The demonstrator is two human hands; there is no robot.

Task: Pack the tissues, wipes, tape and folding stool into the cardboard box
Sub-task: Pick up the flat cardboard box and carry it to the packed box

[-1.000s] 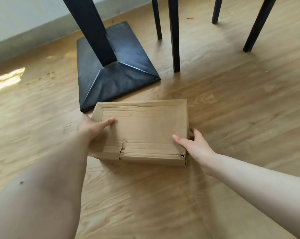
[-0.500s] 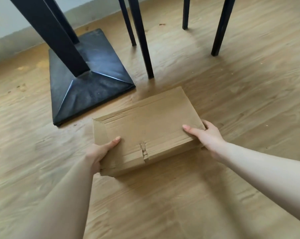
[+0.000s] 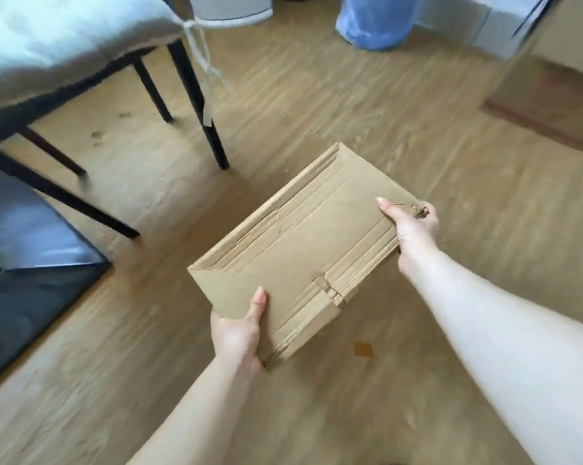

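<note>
Left hand (image 3: 238,333) grasps the near corner of the cardboard box (image 3: 300,253), thumb laid flat on the upper panel and the remaining fingers hidden beneath. Right hand (image 3: 412,226) grips the far right corner, where the board is torn and crumpled; its thumb presses the top face. The box is closed, tilted, and carried clear of the wooden floor (image 3: 434,135), diagonal to the viewer. A ragged tear (image 3: 328,292) interrupts the near long edge, and creases run along the top panel. Beyond the box stand a chair (image 3: 196,92) with dark legs and a pale cushion, a black pedestal base (image 3: 32,280) at left, and a blue, blurred object (image 3: 374,21), probably a bin, at the far wall. Tissues, wipes, tape and folding stool are not in view.

Hazards, as judged: the weakened right corner may give way under the grip, letting the box drop or twist; the torn edge may split further once the box is loaded, particularly under the stool. A swing leftward could strike the chair leg.
</note>
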